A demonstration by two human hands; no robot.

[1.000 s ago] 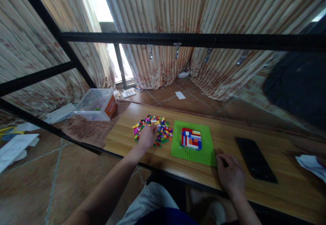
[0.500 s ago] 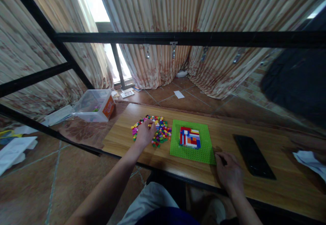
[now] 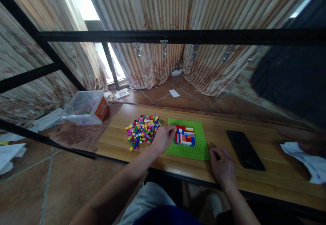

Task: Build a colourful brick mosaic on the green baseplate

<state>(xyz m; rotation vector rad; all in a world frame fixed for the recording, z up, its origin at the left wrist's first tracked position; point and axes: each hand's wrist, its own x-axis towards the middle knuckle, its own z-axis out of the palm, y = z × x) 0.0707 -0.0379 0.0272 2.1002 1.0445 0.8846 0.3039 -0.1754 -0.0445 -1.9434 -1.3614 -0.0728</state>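
Observation:
My left hand (image 3: 164, 139) is over the left part of a green studded baseplate (image 3: 201, 147), thumb and forefinger pinched on what looks like a small yellow toy brick (image 3: 175, 130). Right beside those fingertips is a flat block of red, white, blue and orange bricks (image 3: 185, 136) built up on the baseplate. Curled at the plate's near right corner, my right hand (image 3: 223, 165) grips its edge with the fingertips. A loose pile of small coloured bricks (image 3: 142, 130) lies to the left of the plate.
All this stands on a long wooden table (image 3: 114, 133). A black phone-like slab (image 3: 246, 149) lies right of my right hand, and crumpled white paper (image 3: 303, 157) farther right. On the floor at left is a clear plastic box (image 3: 84, 108). A black metal bar (image 3: 178, 36) crosses beyond the table.
My left hand has moved right, from the brick pile to the built bricks on the baseplate. My right hand stays at the plate's corner. The view has shifted slightly.

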